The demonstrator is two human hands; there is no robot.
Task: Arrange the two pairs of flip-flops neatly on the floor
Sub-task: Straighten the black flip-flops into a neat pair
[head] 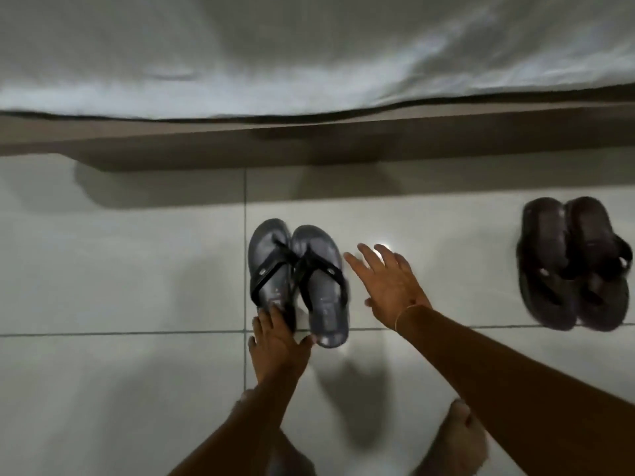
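A grey pair of flip-flops with black straps (298, 280) lies side by side on the white tiled floor, toes toward the bed. My left hand (279, 341) rests on the heel of the left flip-flop of this pair, fingers spread, thumb near the right one's heel. My right hand (388, 286) hovers open just right of the pair, fingers apart, touching nothing. A second, darker pair of flip-flops (574, 266) lies side by side at the far right, apart from both hands.
A bed with a white sheet (309, 56) and a brown base board (309, 142) runs across the far side. My bare feet (453, 441) stand on the tiles at the bottom edge. White floor tiles (120, 269) stretch to the left.
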